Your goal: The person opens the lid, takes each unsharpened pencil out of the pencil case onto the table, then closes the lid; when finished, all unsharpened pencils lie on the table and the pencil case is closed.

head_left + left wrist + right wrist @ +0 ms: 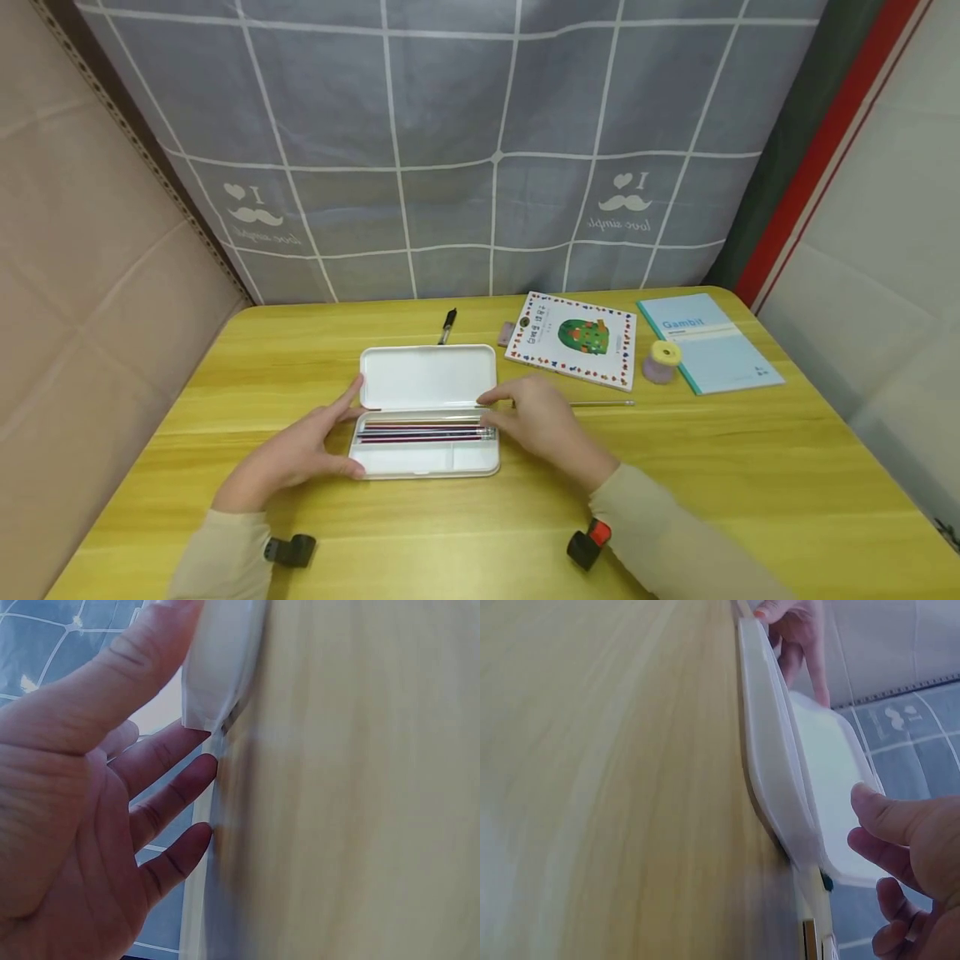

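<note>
A white pencil case (pixel 401 460) lies on the table with its lid (pixel 427 377) raised behind. Several pencils (pixel 423 432) lie side by side in its rear compartment. My left hand (pixel 303 450) spans the case's left end, thumb at the front corner and fingers extended near the hinge. Over the case's right end is my right hand (pixel 540 417), thumb above the pencil ends and index finger by the lid's lower corner. In the right wrist view, nothing shows between its loosely bent fingers (pixel 885 851). Another pencil (pixel 603 403) extends from behind that hand.
A black-capped pen (pixel 447 325) lies behind the lid. To the right are a picture booklet (pixel 555 354) over a small pinkish object (pixel 505 334), a yellow-lidded jar (pixel 662 362) and a light-blue notebook (pixel 720 350). A grey checked cloth (pixel 450 208) hangs at the back.
</note>
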`<state>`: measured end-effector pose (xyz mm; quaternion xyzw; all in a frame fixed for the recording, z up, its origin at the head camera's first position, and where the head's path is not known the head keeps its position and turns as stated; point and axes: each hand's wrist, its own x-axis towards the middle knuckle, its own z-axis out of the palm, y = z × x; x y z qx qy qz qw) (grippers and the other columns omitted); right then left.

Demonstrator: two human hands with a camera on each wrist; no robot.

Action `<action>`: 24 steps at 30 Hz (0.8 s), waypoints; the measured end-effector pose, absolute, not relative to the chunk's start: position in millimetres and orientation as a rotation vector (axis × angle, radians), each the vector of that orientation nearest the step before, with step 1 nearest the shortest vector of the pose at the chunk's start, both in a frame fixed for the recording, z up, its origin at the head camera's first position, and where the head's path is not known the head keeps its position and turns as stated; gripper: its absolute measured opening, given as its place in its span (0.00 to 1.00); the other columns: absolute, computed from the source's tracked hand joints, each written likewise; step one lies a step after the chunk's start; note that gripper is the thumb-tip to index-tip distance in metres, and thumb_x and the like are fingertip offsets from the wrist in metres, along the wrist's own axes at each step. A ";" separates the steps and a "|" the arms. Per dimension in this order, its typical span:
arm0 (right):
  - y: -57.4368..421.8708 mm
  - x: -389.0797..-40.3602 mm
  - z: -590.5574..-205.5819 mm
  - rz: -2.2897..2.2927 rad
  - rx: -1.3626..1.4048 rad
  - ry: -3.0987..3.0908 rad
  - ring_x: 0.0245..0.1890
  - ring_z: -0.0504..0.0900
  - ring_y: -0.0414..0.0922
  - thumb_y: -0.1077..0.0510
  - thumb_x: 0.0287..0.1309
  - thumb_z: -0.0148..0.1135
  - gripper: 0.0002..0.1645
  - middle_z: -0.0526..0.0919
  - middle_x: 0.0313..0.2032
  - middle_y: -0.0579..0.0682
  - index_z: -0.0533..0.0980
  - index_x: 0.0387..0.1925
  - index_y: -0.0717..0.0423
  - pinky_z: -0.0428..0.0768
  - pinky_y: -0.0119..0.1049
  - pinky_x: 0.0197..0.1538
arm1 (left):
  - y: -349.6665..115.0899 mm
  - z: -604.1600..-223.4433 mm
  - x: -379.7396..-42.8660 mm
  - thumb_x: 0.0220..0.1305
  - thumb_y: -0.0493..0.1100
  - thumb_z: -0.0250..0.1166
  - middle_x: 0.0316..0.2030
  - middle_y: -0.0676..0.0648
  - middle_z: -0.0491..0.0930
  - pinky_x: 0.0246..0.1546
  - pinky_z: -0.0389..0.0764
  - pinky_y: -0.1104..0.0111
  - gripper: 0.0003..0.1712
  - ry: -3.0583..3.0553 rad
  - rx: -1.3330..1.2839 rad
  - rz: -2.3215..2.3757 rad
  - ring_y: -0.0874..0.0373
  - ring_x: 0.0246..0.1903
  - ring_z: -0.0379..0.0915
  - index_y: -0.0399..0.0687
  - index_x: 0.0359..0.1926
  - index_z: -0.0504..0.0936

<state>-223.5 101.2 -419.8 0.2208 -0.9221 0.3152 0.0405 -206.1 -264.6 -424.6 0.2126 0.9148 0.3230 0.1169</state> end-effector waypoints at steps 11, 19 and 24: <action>74.9 -215.7 -425.6 0.850 0.690 -2.924 0.37 0.77 0.41 0.48 0.58 0.79 0.13 0.91 0.42 0.41 0.91 0.45 0.42 0.75 0.36 0.37 | -263.6 -425.0 -206.3 0.48 0.57 0.83 0.70 0.40 0.74 0.75 0.47 0.36 0.78 2.653 0.615 0.983 0.33 0.77 0.49 0.48 0.85 0.38; 69.3 -215.0 -428.5 0.748 0.708 -2.925 0.39 0.80 0.43 0.51 0.58 0.78 0.11 0.91 0.43 0.41 0.91 0.44 0.39 0.78 0.37 0.36 | -265.2 -425.5 -207.4 0.48 0.56 0.83 0.70 0.41 0.75 0.75 0.47 0.36 0.78 2.642 0.603 0.998 0.34 0.78 0.49 0.48 0.85 0.37; 64.5 -216.0 -429.1 0.691 0.735 -2.905 0.43 0.84 0.46 0.52 0.58 0.78 0.11 0.91 0.44 0.41 0.92 0.44 0.39 0.83 0.41 0.40 | -266.2 -425.0 -206.9 0.49 0.56 0.83 0.70 0.42 0.75 0.75 0.47 0.36 0.77 2.647 0.602 0.991 0.34 0.78 0.49 0.48 0.85 0.38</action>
